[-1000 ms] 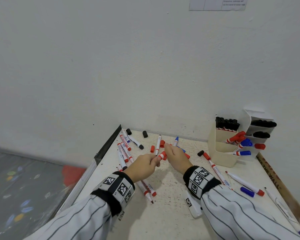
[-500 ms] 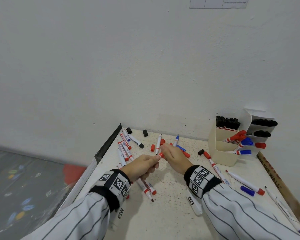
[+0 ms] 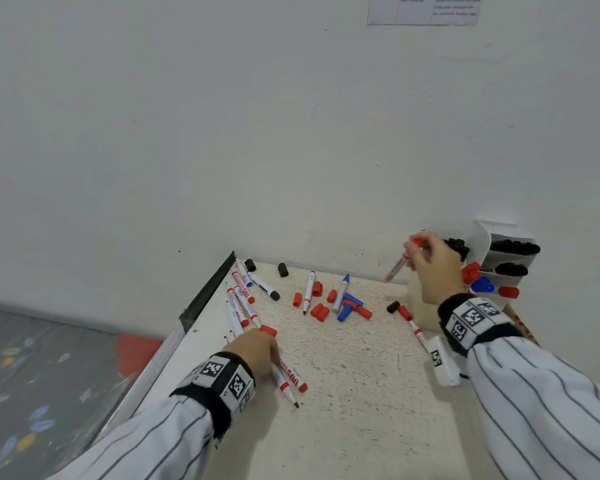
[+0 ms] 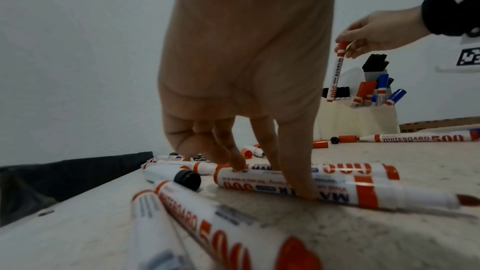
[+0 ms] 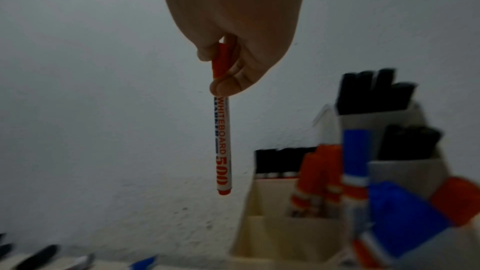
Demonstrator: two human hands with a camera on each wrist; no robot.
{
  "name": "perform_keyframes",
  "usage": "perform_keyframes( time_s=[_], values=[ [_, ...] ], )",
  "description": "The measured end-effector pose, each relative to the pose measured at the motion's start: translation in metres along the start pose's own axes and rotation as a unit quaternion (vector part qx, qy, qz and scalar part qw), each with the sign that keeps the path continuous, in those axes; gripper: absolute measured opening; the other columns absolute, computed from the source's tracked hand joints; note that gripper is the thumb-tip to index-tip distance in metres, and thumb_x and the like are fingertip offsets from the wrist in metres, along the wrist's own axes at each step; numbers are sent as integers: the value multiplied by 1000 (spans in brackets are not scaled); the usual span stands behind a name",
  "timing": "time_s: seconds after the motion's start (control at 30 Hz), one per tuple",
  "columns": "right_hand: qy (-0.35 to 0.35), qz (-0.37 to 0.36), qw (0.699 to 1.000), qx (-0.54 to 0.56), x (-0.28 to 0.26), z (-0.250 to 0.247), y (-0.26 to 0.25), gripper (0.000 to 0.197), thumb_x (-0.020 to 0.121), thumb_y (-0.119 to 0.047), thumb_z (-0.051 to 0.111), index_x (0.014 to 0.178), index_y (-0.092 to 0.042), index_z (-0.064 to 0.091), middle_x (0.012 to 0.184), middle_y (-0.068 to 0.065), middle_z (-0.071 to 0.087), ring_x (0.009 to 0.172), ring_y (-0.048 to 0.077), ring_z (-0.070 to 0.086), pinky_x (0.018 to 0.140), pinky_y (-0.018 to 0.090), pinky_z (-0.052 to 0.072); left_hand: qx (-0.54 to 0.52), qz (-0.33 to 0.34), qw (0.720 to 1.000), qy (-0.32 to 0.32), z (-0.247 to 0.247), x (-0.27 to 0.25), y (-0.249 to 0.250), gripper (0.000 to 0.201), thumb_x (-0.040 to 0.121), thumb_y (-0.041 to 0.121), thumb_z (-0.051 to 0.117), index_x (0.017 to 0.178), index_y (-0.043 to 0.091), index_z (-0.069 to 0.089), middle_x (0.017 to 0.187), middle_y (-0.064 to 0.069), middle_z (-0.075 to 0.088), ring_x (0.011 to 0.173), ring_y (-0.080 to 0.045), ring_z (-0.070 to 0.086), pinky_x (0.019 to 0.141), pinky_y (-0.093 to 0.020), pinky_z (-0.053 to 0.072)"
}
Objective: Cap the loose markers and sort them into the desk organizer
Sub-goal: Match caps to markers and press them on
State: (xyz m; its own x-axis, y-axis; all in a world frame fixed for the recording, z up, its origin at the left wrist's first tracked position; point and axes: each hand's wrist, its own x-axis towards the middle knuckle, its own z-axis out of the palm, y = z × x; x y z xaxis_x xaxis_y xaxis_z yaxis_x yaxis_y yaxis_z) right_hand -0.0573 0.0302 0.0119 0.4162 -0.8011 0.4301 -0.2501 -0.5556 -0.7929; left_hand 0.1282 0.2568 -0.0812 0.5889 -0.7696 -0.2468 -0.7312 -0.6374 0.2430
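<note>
My right hand (image 3: 417, 252) pinches a capped red marker (image 3: 397, 268) by its cap, so the marker (image 5: 223, 147) hangs barrel-down in the air, just left of the cream desk organizer (image 3: 418, 306). The organizer (image 5: 272, 225) holds black, red and blue markers in separate compartments. My left hand (image 3: 257, 351) reaches down to an uncapped red marker (image 4: 337, 190) lying on the table; thumb and fingertips (image 4: 301, 184) pinch its barrel. The uncapped red marker (image 3: 286, 384) lies among other loose ones near the table's left edge.
Loose red caps (image 3: 318, 311), a blue cap (image 3: 345, 311), black caps (image 3: 283, 270) and a blue marker (image 3: 342, 292) lie mid-table near the wall. More markers (image 3: 243, 292) lie along the left edge, beyond which the floor drops away. Another red marker (image 3: 417, 332) lies beside the organizer.
Both hands were together mid-table on one red marker. My right hand has carried it up and right to the organizer; my left hand has dropped back to the markers at the left.
</note>
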Motion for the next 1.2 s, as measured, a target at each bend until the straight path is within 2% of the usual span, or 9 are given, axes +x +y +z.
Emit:
perform_keyframes(
  time_s=[0.2,0.43,0.5,0.57,0.63,0.8,0.97,1.1,1.2],
  values=[
    [130,2,986,-103,22,-63,23,24,94,-16,50,112,-2,57,104,16,62,94,29,61,80,30,47,31,39,999,-14,-2,5,6,18,82,36,66,100,34,66,116,4,47,112,-17,43,102,-37,40],
    [76,38,976,-200,23,-69,49,25,92,-10,53,114,-1,60,112,22,56,104,32,53,90,31,39,-31,47,998,-18,6,15,16,30,89,39,55,111,20,63,112,2,63,104,-15,58,95,-28,46],
    [87,46,976,-195,22,-66,51,25,89,-4,55,114,-2,58,107,17,56,96,27,54,83,25,39,-53,44,997,-21,7,16,20,26,89,40,56,105,20,63,107,0,63,97,-13,58,92,-27,48],
    [99,51,977,-185,21,-61,54,17,88,-3,57,105,-2,57,95,12,58,81,20,53,73,24,39,-85,31,996,-1,8,21,21,24,85,47,59,92,24,60,97,3,63,87,-10,58,83,-24,49],
    [97,49,974,-197,23,-58,59,9,88,-4,57,96,-2,60,91,15,62,76,21,55,70,26,41,-109,37,993,-19,5,23,23,23,88,45,56,91,23,54,98,1,61,84,-10,54,78,-22,46],
    [9,73,940,-333,21,-53,71,21,84,-9,61,105,-10,64,105,15,65,101,34,55,88,42,48,-177,29,984,8,1,24,27,22,91,40,53,93,19,53,88,3,55,72,-9,54,64,-20,47],
    [-42,90,895,-434,17,-51,70,41,89,-7,47,130,-8,48,133,13,49,116,36,42,96,43,38,-226,-5,974,-6,1,23,26,21,94,36,50,96,16,54,81,2,56,78,-16,63,75,-30,56],
    [-77,121,891,-432,15,-45,67,50,91,-9,43,140,-5,31,146,12,31,127,34,35,104,46,35,-241,-21,970,-12,-1,21,24,22,95,36,48,97,15,53,79,2,56,61,-9,58,55,-18,52],
    [-98,136,874,-456,13,-39,64,59,92,-13,43,145,-7,19,155,8,11,141,27,14,116,47,14,-256,-24,966,-7,-2,19,23,21,96,35,47,97,15,53,77,1,56,58,-8,57,50,-16,49]
  ],
)
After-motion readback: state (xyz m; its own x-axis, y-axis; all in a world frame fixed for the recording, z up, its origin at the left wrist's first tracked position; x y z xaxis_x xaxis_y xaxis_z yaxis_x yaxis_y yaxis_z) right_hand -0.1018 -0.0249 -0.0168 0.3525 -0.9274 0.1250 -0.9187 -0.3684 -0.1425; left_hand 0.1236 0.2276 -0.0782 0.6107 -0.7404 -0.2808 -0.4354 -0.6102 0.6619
